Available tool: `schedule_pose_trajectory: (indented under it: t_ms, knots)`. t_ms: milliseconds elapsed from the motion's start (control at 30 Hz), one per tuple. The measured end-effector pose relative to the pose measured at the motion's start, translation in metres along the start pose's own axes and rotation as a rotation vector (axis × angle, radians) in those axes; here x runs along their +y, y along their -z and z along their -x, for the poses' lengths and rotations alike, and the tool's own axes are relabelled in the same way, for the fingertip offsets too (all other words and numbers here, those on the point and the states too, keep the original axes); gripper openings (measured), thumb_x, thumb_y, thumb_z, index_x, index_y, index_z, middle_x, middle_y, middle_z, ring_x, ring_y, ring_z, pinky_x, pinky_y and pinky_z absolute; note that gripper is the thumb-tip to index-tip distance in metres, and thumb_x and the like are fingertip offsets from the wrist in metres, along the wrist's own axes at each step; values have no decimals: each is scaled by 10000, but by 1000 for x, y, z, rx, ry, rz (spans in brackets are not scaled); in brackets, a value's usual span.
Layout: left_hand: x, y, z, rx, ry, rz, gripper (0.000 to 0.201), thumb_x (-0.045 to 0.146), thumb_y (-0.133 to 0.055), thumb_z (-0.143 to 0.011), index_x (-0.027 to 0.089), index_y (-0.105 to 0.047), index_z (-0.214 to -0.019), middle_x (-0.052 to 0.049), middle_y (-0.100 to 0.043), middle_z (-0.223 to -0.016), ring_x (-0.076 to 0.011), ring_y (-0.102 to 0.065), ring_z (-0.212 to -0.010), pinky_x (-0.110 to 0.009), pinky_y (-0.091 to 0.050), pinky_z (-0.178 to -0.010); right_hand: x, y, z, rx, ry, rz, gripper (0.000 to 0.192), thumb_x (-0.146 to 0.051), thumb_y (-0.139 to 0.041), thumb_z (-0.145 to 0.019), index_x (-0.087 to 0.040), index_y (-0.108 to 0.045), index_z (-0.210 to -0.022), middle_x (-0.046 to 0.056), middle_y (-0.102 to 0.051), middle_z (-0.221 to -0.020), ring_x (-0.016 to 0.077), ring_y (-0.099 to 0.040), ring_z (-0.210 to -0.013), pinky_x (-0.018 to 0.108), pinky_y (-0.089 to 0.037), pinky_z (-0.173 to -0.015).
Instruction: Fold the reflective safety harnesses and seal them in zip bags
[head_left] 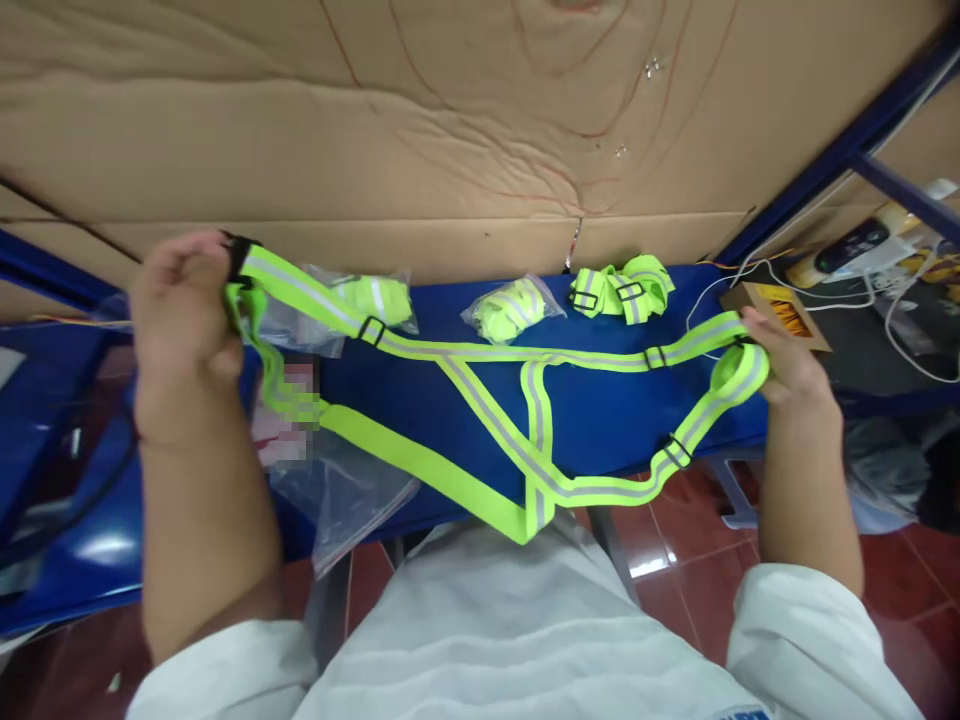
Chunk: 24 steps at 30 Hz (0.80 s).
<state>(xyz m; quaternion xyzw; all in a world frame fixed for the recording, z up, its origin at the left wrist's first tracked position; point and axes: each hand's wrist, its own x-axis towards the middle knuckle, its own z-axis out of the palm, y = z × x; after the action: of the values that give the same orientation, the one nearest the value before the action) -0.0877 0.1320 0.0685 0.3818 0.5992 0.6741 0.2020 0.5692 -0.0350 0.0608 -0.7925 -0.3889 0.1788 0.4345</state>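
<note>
Reflective harness (480, 352) stretched left-right between left hand (184, 320), right hand (787, 365); grips seemingly closed.

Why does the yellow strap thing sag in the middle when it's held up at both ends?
The strap harness is probably soft and floppy: it droops between the left hand and right hand. It likely weighs little, since fingertips alone hold it. It can't roll, but its loops might tangle.
</note>
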Motion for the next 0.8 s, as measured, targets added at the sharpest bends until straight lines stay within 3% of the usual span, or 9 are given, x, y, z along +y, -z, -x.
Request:
schedule_pose_trajectory:
  t_ms: [67,167,267,367,500,633,700,800]
  knots:
    - [-5,-6,10,-88,106,43,428,103,-945,-655,141,-638,-951,92,-636,-726,-97,-547,-690,-290,-499,-728,-1,-10,6,-134,-74,-99,394,-99,-692,-942,-183,-715,-1326,144,-752,-1021,134,-732,-742,337,-566,-740]
    - [-6,0,21,-210,61,67,733,26,-993,-424,148,-612,-1038,71,-670,-859,-127,-588,-810,-298,-497,-767,-1,-15,16,-269,-18,-105,755,-5,-730,-836,-249,-535,-1524,145,-695,-1221,153,-719,-942,335,-546,-833]
    - [-6,14,25,-203,-146,-71,794,-141,-822,-419,105,-636,-1150,28,-661,-1013,-143,-569,-915,-342,-505,-911,5,-21,20,-240,225,333,910,21,-806,-704,-199,-466,-1519,224,-502,-1469,223,-570,-1311,344,-473,-1014]
    - [-8,24,29,-175,-360,-338,811,-175,-680,-459,50,-633,-1237,-31,-643,-1158,-176,-553,-991,-427,-481,-1066,15,-33,19,-168,386,836,796,-45,-783,-756,-110,-449,-1475,305,-314,-1565,257,-312,-1538,319,-358,-1120]
    - [-7,26,40,-295,-388,-592,829,-84,-677,-575,5,-551,-1390,-149,-606,-1367,-291,-574,-1229,-520,-427,-1170,22,-44,18,-121,360,1007,625,-185,-641,-914,-58,-435,-1490,329,-331,-1578,384,-364,-1467,441,-325,-1109]
    - [3,26,58,-279,-345,-829,854,62,-730,-626,69,-514,-1452,-197,-516,-1533,-429,-449,-1451,-673,-298,-1217,21,-44,12,-27,299,1094,570,-317,-546,-994,-48,-448,-1486,321,-411,-1559,457,-401,-1407,543,-260,-1123]
    - [9,27,65,-288,-386,-918,815,109,-706,-673,90,-509,-1464,-200,-512,-1545,-468,-424,-1473,-718,-282,-1193,20,-41,4,-53,271,1110,564,-350,-538,-1006,-23,-483,-1462,342,-474,-1502,470,-437,-1377,556,-265,-1106]
    - [16,26,71,-252,-448,-951,722,138,-668,-737,112,-539,-1447,-179,-545,-1524,-457,-450,-1458,-688,-308,-1183,22,-35,-16,-165,214,1101,540,-367,-604,-988,0,-579,-1383,364,-595,-1354,442,-569,-1221,521,-348,-1005]
